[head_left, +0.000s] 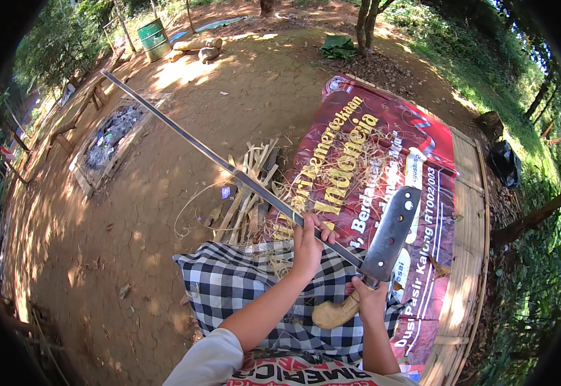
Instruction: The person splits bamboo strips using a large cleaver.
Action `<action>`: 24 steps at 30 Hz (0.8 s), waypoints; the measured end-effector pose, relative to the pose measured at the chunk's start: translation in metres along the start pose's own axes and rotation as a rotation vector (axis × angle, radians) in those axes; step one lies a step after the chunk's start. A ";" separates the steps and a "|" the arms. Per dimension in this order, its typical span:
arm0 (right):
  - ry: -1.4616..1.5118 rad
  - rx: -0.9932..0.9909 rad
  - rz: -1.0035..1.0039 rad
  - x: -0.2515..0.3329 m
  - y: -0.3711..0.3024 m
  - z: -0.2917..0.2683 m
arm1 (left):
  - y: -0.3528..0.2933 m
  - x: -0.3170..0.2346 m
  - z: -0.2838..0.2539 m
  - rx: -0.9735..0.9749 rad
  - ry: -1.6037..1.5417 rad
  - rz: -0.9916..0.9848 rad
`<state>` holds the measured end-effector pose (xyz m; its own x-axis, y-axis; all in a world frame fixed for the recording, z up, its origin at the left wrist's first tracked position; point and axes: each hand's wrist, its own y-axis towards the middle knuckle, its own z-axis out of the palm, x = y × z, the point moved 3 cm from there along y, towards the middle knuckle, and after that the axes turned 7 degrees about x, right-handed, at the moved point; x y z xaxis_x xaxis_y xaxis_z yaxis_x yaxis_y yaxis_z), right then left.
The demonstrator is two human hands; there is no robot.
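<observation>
My left hand [308,244] is closed around a long, dark bamboo strip [196,145] with a pale edge. The strip slants away to the far left, and its near end meets the base of a broad dark blade. That blade belongs to a machete [392,230] with holes along it, tilted up to the right. My right hand [370,298] grips the machete where the blade joins its curved wooden handle [336,314]. Under both hands a black-and-white checked cloth [213,283] covers my lap.
A red printed banner [319,138] strewn with thin shavings lies over a bamboo platform [466,225]. Split sticks [245,199] are piled beside it. Further off are a framed ash pit [116,132], a green drum [154,40] and a black bag [505,164].
</observation>
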<state>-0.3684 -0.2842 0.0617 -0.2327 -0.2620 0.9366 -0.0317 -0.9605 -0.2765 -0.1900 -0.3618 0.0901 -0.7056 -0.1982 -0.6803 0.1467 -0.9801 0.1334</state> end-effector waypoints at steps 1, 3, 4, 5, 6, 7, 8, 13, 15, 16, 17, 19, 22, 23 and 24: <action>0.011 -0.012 -0.001 -0.005 0.003 -0.001 | -0.003 0.001 -0.003 -0.002 0.003 0.003; 0.058 -0.057 0.002 -0.007 0.003 -0.001 | -0.009 0.001 -0.008 -0.002 0.002 -0.027; 0.090 -0.090 0.003 -0.004 0.003 0.000 | -0.013 0.001 -0.009 -0.013 0.013 -0.056; 0.120 -0.124 0.009 -0.003 0.002 0.000 | -0.018 0.001 -0.009 -0.030 0.023 -0.088; 0.147 -0.129 0.002 -0.007 0.004 -0.006 | -0.025 0.003 -0.015 0.010 0.024 -0.102; 0.173 -0.160 -0.029 -0.007 0.007 -0.011 | -0.033 0.005 -0.016 -0.017 0.011 -0.128; 0.198 -0.191 -0.059 -0.005 0.012 -0.015 | -0.041 0.009 -0.014 -0.044 -0.002 -0.153; 0.199 -0.344 -0.066 0.000 0.024 -0.038 | -0.106 0.035 -0.018 -0.087 0.018 -0.325; 0.121 -0.304 -0.058 -0.008 0.031 -0.052 | -0.137 0.040 -0.017 -0.106 0.053 -0.499; 0.083 -0.273 -0.053 -0.010 0.035 -0.056 | -0.157 0.055 -0.029 -0.051 0.168 -0.535; 0.007 -0.256 -0.033 -0.009 0.038 -0.058 | -0.168 0.054 -0.027 0.071 0.239 -0.598; -0.135 -0.203 0.007 -0.003 0.049 -0.054 | -0.190 0.027 -0.020 0.310 0.388 -0.711; -0.210 -0.116 0.024 0.009 0.070 -0.034 | -0.194 -0.062 0.005 0.636 0.377 -0.775; -0.232 -0.091 0.019 0.015 0.077 -0.028 | -0.187 -0.092 -0.002 0.580 0.666 -0.626; -0.238 -0.044 0.009 0.017 0.088 -0.028 | -0.182 -0.119 -0.015 0.526 0.942 -0.462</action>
<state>-0.4021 -0.3707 0.0473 0.0019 -0.2906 0.9568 -0.0741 -0.9542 -0.2897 -0.1219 -0.1596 0.1359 0.2078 0.0437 -0.9772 -0.4491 -0.8832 -0.1350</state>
